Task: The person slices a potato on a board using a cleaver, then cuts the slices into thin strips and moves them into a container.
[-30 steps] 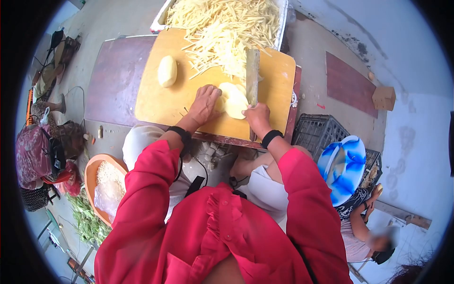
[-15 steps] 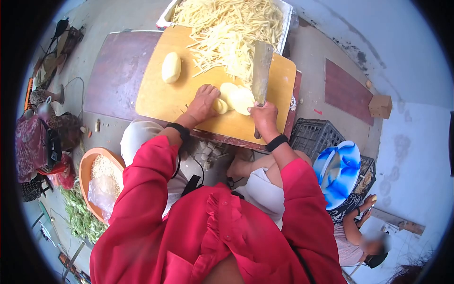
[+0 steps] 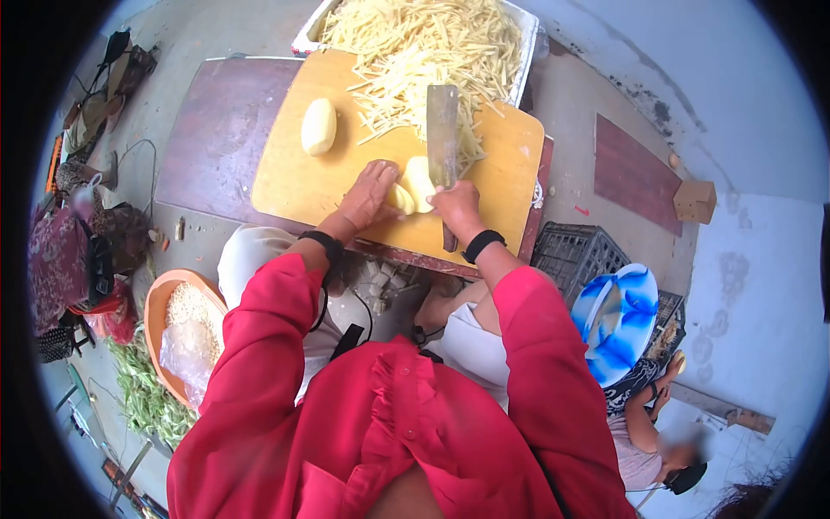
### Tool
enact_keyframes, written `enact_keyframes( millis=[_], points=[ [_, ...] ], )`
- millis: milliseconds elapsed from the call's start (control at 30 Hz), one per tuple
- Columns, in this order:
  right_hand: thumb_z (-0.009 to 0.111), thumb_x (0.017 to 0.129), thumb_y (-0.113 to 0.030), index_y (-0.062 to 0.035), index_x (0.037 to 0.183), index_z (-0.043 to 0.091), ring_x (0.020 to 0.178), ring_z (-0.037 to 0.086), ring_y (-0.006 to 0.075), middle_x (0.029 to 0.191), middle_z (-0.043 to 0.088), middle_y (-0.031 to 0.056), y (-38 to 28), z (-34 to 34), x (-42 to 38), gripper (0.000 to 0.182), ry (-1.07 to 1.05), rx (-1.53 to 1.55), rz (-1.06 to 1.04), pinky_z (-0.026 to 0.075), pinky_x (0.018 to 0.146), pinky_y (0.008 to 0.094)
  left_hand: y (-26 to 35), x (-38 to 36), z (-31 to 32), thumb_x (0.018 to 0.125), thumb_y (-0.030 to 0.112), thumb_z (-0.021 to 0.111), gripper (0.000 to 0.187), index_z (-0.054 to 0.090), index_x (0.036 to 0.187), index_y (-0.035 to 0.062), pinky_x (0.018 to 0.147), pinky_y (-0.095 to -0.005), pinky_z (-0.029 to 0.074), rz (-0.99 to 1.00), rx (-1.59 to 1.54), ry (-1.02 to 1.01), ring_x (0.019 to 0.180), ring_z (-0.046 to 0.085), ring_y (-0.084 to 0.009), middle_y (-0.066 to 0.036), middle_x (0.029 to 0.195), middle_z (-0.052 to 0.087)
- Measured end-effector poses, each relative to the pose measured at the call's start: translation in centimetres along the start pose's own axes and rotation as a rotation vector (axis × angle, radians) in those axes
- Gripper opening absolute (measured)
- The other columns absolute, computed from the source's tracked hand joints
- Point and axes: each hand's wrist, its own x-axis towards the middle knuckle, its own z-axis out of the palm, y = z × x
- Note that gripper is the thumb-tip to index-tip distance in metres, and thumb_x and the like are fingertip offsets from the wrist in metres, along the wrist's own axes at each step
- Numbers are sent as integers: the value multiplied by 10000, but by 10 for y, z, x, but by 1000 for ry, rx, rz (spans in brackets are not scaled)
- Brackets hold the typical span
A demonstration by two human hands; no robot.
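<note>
My right hand (image 3: 456, 209) grips the handle of a cleaver (image 3: 443, 131), whose blade lies flat over a stack of potato slices (image 3: 416, 184) on the yellow cutting board (image 3: 298, 186). My left hand (image 3: 369, 195) presses its fingertips on the left side of the slices. A whole peeled potato (image 3: 318, 126) lies apart at the board's upper left. A heap of cut potato strips (image 3: 406, 78) covers the board's far side.
A white tray (image 3: 303, 37) full of potato strips stands behind the board. The board rests on a dark red low table (image 3: 216, 130). An orange basin (image 3: 159, 308) and green beans (image 3: 143, 394) lie at the left. A seated person (image 3: 644, 441) and black crate (image 3: 575, 251) are at the right.
The cleaver swung left and now lies over the potato slices. My right hand shifted left toward my left hand. The slices look pushed closer together.
</note>
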Motion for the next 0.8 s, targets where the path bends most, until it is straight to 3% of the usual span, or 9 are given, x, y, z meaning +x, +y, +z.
enact_keyframes(
  millis=[33,67,167,267,367,500,700,800],
  points=[
    [742,736,-83,56,782,643,613,654,205,678,656,132,-13,0,-6,177,17,-77,-21,526,568,344,4,1,-3,486,244,884,846,466,1197,58,1010,-440,384,-5,6,4,1185,437,-393,-162,1217,503],
    [740,750,-145,52,769,646,631,656,273,652,645,174,-22,-6,-16,219,47,-189,-107,515,627,392,9,3,-4,491,269,883,886,452,1238,66,1016,-446,377,-10,13,7,1196,432,-389,-159,1230,501],
    [733,756,-180,40,775,659,654,651,317,676,649,194,-16,-5,-14,233,46,-214,-197,504,670,416,19,6,-2,505,353,874,1008,391,1354,103,1030,-472,352,-29,126,-45,1244,410,-372,-147,1296,485],
    [717,747,-132,34,757,661,687,644,386,694,638,229,-7,-10,-20,176,147,-198,-164,503,670,436,26,8,3,508,434,865,1104,333,1431,147,1036,-527,325,-109,233,-96,1297,375,-365,-139,1380,441],
    [699,747,-112,38,762,662,702,643,397,704,633,247,6,-22,-18,156,170,-88,-81,501,679,440,34,13,4,502,491,860,1162,296,1469,176,1031,-590,299,-142,333,-119,1337,335,-375,-141,1449,381],
    [692,724,-4,18,785,643,574,578,168,686,638,55,33,-25,-8,81,208,266,-73,470,566,312,47,21,14,489,528,862,1215,262,1492,196,1015,-641,281,-145,387,-119,1363,300,-391,-151,1486,333],
    [674,733,49,6,812,554,625,597,147,750,613,76,41,-29,-5,150,45,605,129,469,513,286,52,40,25,495,473,873,1171,303,1459,131,1018,-599,288,-254,370,-187,1336,348,-364,-163,1442,379],
    [674,737,68,3,838,509,638,595,156,787,605,85,35,-25,-8,204,35,631,170,488,520,296,52,41,24,520,416,858,1100,332,1428,86,1020,-562,298,-257,296,-171,1295,393,-350,-166,1387,427]
  ],
)
